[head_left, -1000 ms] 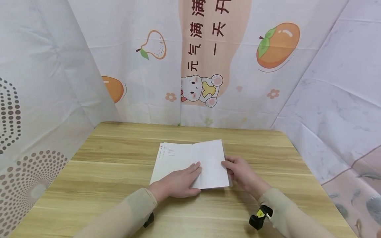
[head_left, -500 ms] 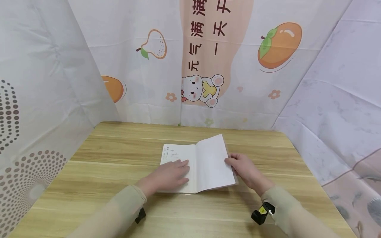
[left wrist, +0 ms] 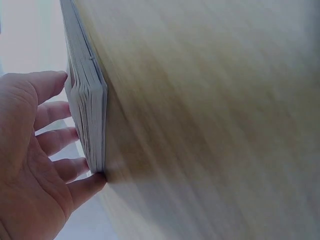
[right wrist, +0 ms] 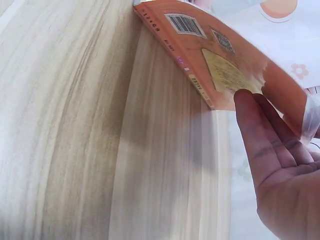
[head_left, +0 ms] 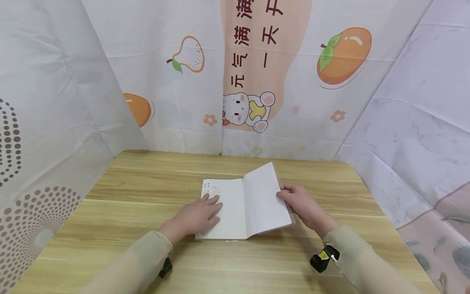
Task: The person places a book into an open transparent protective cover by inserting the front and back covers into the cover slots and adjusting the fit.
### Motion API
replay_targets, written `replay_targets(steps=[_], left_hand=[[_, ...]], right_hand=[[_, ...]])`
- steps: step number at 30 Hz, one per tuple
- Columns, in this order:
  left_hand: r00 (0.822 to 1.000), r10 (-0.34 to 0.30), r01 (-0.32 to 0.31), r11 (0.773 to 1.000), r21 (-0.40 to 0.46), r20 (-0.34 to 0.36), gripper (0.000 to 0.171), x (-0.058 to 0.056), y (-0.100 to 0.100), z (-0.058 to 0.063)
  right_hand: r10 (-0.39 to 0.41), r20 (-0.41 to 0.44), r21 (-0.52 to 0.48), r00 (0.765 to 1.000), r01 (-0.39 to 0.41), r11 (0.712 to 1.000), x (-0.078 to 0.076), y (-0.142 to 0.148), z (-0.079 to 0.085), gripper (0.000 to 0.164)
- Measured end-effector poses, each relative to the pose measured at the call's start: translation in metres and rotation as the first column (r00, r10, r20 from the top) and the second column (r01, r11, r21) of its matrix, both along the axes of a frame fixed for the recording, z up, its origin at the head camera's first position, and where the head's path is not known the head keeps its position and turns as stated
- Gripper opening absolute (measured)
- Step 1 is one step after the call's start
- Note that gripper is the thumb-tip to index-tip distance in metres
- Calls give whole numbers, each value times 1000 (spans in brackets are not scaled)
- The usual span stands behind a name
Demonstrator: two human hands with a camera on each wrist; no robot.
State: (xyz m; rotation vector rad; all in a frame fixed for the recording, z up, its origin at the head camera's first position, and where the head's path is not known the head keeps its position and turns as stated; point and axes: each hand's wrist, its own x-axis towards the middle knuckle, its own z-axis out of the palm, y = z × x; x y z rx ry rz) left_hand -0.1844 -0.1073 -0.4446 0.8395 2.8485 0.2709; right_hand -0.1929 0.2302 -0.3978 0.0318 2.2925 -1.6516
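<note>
An open book lies on the wooden table, its white pages facing up. My left hand rests on the left-hand page with its fingers spread. In the left wrist view, the fingertips touch the page face and the corner of the thick page block. My right hand pinches the outer edge of the raised right-hand cover, thumb on the white inner side. From the right wrist, the orange back cover shows a barcode, with the fingers beneath it. A clear sleeve edges the cover.
The wood-grain table extends around the book on every side. White curtains with printed fruit hang behind it and at both sides. Black camera mounts are strapped under the wrists.
My left hand has slid left off the fold onto the left page. My right hand has lifted the right-hand cover slightly and pulled it outward, opening the book wider.
</note>
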Motion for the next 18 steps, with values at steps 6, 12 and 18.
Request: replay_targets(steps=[6,12,18], left_hand=[[1000,-8,8,1000,-22,-2,52,1,3,1],[1000,-11,11,1000,-25,12,54,2,4,2],[1000,-11,11,1000,-15,27,55,2,5,2]], right_hand=[[54,-5,-69,999,-54,996,0,-2,2,45],[89,-15,-131,996,-91,987,0,-8,3,49],[129,-18,-200,991,-130,971,0,-12,3,49]])
